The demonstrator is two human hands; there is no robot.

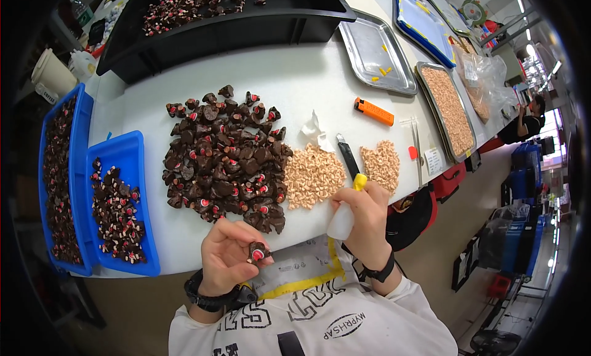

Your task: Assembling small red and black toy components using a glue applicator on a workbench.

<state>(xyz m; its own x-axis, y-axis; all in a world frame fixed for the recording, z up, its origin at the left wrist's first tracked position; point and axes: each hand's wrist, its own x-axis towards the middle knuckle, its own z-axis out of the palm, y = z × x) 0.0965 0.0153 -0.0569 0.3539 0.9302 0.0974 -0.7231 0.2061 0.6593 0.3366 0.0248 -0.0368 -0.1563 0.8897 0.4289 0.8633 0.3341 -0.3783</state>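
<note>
My left hand (225, 257) pinches a small dark brown molded figure (258, 252) with a red and white spot, just off the table's near edge. In my right hand (367, 223) is a whitish squeeze bottle (340, 223) with a yellow cap (359, 182) pointing up and away. A wide heap of similar dark brown figures (215, 153) lies beyond my left hand. Beyond the right hand are two heaps of tiny beige pieces, a larger left heap (314, 177) and a smaller right heap (383, 165). A black-handled knife (348, 156) lies between them, beside a crumpled white tissue (316, 133).
Two blue trays (148, 233) of dark pieces stand at left. A big black bin (234, 48) spans the back. An orange cutter (373, 111), tweezers (417, 143), a metal tray (363, 48) and a tray of beige pieces (446, 103) lie rightward. A person (523, 125) is farther right.
</note>
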